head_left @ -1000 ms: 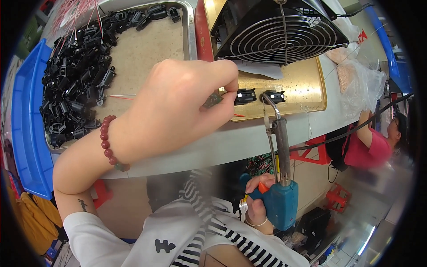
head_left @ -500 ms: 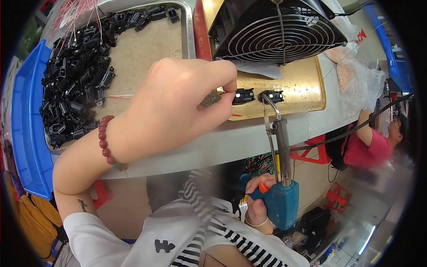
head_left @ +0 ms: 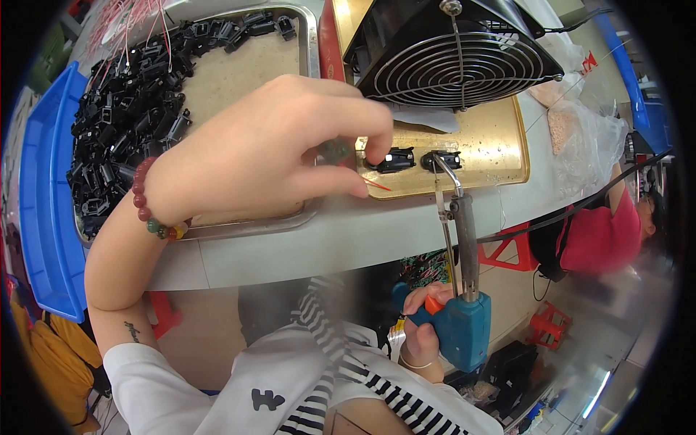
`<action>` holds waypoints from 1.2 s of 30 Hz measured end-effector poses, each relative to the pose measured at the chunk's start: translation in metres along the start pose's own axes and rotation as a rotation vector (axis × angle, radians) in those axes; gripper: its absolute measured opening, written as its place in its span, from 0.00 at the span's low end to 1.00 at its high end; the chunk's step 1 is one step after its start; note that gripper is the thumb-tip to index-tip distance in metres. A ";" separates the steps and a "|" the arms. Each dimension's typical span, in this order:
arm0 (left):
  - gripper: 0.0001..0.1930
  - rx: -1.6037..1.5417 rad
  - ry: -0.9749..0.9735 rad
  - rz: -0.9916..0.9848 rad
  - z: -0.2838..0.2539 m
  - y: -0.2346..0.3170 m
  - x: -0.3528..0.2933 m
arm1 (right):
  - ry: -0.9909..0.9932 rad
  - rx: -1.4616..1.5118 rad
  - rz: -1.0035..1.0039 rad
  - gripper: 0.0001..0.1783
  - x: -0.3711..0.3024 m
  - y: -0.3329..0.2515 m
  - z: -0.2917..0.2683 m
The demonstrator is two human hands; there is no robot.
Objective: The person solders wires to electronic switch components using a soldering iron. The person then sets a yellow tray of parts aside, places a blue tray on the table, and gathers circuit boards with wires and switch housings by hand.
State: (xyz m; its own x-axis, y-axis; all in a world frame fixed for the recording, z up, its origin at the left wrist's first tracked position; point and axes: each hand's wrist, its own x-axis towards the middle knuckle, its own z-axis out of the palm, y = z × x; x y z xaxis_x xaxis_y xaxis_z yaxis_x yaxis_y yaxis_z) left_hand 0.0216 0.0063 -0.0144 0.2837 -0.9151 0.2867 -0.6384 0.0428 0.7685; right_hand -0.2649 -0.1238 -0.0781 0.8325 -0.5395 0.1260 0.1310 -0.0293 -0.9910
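Note:
My left hand [head_left: 290, 152] hovers over the front edge of a brass-coloured tray [head_left: 500, 156], thumb and index finger apart. Its index fingertip is beside a small black plastic housing [head_left: 395, 159]; whether they touch I cannot tell. A thin red wire [head_left: 378, 185] shows by the thumb. Something dark green and blurred [head_left: 333, 150] appears behind the fingers. My right hand [head_left: 422, 326] grips a teal soldering gun [head_left: 464, 333], its fingers by the orange trigger. The gun's bent tip reaches a second black housing [head_left: 444, 160] on the tray.
A black fan with a wire guard [head_left: 464, 69] stands behind the brass tray. At left, a metal tray [head_left: 239, 87] bears many black housings and red and white wires, beside a blue bin [head_left: 51, 196]. Clear plastic bags [head_left: 587, 134] lie right. A person in pink [head_left: 602, 232] sits beyond.
My left thumb and index finger have parted from a pinch, and the hand has shifted slightly left. The soldering gun has moved very slightly right, its tip still at the same housing.

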 end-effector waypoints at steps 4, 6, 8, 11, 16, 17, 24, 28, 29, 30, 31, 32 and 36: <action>0.10 0.276 0.071 0.199 0.001 0.003 -0.002 | -0.004 0.008 -0.011 0.23 0.001 0.003 -0.004; 0.10 0.371 0.100 0.259 -0.001 0.004 -0.001 | -0.008 0.012 -0.003 0.23 0.001 0.003 -0.004; 0.10 0.464 0.127 0.319 -0.005 0.007 0.000 | -0.009 0.015 0.005 0.23 0.002 0.000 -0.004; 0.10 0.618 0.181 0.296 -0.008 0.015 -0.003 | -0.001 -0.056 0.074 0.23 0.004 -0.009 0.000; 0.07 0.611 0.154 0.065 0.001 0.020 -0.008 | 0.074 -0.051 0.058 0.23 0.003 -0.005 0.004; 0.07 0.613 0.156 0.059 0.002 0.022 -0.009 | 0.068 -0.049 0.060 0.23 0.003 -0.004 0.003; 0.05 0.459 0.210 -0.026 0.005 0.020 -0.011 | -0.075 -0.153 -0.012 0.19 0.005 0.005 -0.009; 0.05 0.403 0.235 -0.013 0.009 0.018 -0.011 | -0.075 -0.164 -0.031 0.17 0.006 0.008 -0.005; 0.05 0.402 0.237 -0.016 0.008 0.018 -0.011 | -0.078 -0.165 -0.030 0.17 0.008 0.006 -0.004; 0.05 0.398 0.240 -0.016 0.008 0.018 -0.012 | -0.071 -0.179 -0.040 0.17 0.009 0.005 -0.002; 0.05 0.393 0.243 -0.016 0.008 0.017 -0.012 | -0.063 -0.194 -0.050 0.17 0.010 0.004 -0.001; 0.05 0.392 0.244 -0.017 0.008 0.017 -0.012 | -0.064 -0.195 -0.049 0.17 0.010 0.005 -0.001; 0.05 0.401 0.243 -0.014 0.008 0.016 -0.012 | -0.057 -0.199 -0.055 0.17 0.009 0.008 -0.003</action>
State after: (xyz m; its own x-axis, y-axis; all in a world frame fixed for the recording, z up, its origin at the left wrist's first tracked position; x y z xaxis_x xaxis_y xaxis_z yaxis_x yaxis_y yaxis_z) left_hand 0.0019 0.0145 -0.0098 0.4229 -0.7920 0.4403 -0.8458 -0.1707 0.5054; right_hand -0.2578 -0.1316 -0.0847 0.8567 -0.4846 0.1766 0.0724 -0.2261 -0.9714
